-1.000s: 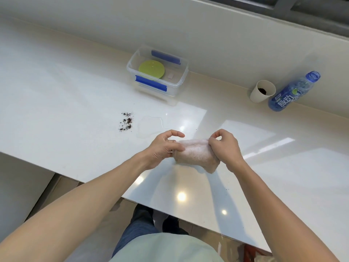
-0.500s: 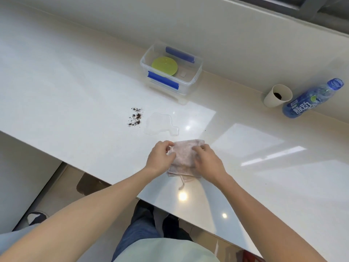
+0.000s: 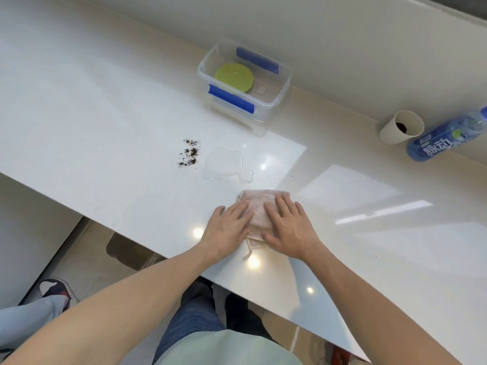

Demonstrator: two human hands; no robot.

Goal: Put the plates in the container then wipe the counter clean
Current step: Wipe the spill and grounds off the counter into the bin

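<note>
I see both hands flat on a folded pinkish cloth that lies on the white counter near its front edge. The left hand covers the cloth's left side, the right hand its right side. On each, the fingers are stretched out and slightly spread, pressing down on the fabric without gripping it. A thin loop of the cloth pokes out just below my hands.

Just beyond the cloth sits a clear puddle of liquid, and left of the puddle a scatter of dark crumbs.

Farther back stands the clear container with blue clips, lid off; a green plate lies inside it. At the right, by the wall, a paper cup and a blue bottle lie on their sides, touching each other.
</note>
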